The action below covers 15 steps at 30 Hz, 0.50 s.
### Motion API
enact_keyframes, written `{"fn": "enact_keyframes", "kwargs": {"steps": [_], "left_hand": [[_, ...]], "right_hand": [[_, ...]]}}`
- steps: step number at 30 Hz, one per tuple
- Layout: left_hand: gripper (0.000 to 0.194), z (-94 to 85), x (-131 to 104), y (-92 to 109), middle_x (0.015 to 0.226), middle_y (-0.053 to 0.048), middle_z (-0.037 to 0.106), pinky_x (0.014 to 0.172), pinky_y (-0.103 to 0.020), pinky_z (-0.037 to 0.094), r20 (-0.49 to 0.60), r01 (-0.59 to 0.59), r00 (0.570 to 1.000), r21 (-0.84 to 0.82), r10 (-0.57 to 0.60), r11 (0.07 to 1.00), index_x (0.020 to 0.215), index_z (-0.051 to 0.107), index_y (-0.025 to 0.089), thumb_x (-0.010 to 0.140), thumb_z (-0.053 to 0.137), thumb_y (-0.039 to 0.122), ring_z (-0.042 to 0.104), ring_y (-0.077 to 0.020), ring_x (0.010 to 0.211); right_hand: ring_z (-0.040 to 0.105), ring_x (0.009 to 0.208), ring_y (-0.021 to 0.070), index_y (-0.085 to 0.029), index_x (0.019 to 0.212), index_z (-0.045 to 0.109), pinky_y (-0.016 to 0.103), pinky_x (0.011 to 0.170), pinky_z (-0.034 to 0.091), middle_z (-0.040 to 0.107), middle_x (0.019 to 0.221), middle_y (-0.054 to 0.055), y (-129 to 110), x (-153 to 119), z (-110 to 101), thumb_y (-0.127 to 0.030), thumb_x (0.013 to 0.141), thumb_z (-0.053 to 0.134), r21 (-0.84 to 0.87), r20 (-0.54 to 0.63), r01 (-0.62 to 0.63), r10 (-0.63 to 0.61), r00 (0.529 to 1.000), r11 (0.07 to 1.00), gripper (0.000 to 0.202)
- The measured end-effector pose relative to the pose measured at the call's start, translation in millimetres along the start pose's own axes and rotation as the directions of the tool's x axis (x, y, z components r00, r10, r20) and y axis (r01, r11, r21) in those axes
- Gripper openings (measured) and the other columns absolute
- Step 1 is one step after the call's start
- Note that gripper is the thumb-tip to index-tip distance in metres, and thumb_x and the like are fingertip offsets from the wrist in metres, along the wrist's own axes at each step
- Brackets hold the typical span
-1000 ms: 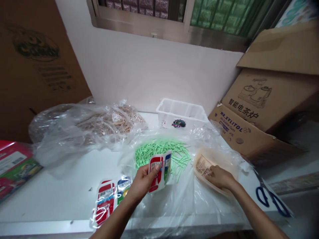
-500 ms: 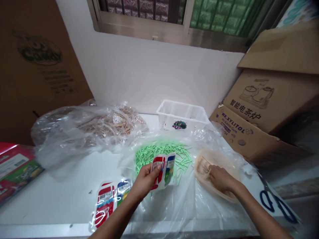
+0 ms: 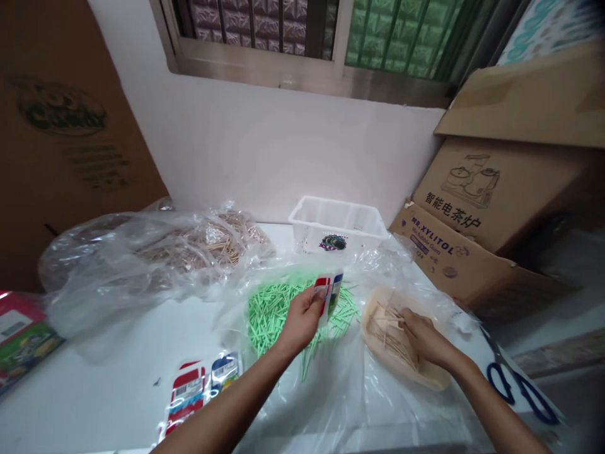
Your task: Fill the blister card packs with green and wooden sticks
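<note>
My left hand (image 3: 301,320) grips a small red, white and blue printed packet (image 3: 326,295), seen partly edge-on, above a heap of short green sticks (image 3: 274,309) on clear plastic sheeting. To the right, my right hand (image 3: 420,335) is closed in a pinch on thin wooden sticks (image 3: 390,320), over a peach-coloured oval tub (image 3: 437,381). More pale sticks lie inside this tub. Flat on the table at lower left is another set of printed packets (image 3: 186,391), partly covered by my left forearm.
A clear bag of wooden sticks (image 3: 203,246) lies at the back left. Behind the green heap stands a white plastic basket (image 3: 340,230). Blue-handled scissors (image 3: 515,384) rest by the right edge. Cardboard boxes (image 3: 472,183) flank the table, with a red-green package (image 3: 23,334) at left.
My left hand has moved up and right with the packet, nearer the tub. My right hand has lifted a little, and the pinched sticks now show. The camera view has shifted slightly.
</note>
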<state>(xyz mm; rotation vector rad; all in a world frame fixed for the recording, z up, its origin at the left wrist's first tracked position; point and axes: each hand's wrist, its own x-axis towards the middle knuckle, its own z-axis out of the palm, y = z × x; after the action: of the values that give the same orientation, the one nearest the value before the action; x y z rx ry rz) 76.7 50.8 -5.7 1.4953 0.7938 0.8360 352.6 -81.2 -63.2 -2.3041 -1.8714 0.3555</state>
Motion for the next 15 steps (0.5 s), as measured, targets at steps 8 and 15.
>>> {"fn": "enact_keyframes", "kwargs": {"steps": [8, 15], "left_hand": [[0.031, 106.9, 40, -14, 0.096, -0.006, 0.063, 0.083, -0.032, 0.041, -0.049, -0.304, 0.95, 0.091, 0.309, 0.948, 0.1, 0.058, 0.019, 0.091, 0.034, 0.036, 0.054, -0.0197, 0.089], [0.017, 173.4, 51, -30, 0.083, -0.004, 0.057, 0.078, -0.031, 0.039, 0.072, -0.329, 0.943, 0.031, 0.326, 0.944, 0.085, 0.056, 0.019, 0.085, 0.039, 0.018, 0.05, -0.0189, 0.082]], "right_hand": [[0.054, 0.088, 0.0188, -0.023, 0.095, 0.044, 0.032, 0.08, 0.041, 0.056, 0.09, 0.004, -16, -4, -14, -0.029, 0.091, 0.027, 0.293, -0.144, 0.158, -0.12, 0.982, 0.943, 0.018], [0.053, 0.092, 0.0247, -0.015, 0.084, 0.057, 0.039, 0.088, 0.035, 0.06, 0.088, 0.012, -36, -8, -30, -0.011, 0.078, 0.039, -0.009, -0.133, 0.211, -0.21, 0.969, 0.978, 0.019]]}}
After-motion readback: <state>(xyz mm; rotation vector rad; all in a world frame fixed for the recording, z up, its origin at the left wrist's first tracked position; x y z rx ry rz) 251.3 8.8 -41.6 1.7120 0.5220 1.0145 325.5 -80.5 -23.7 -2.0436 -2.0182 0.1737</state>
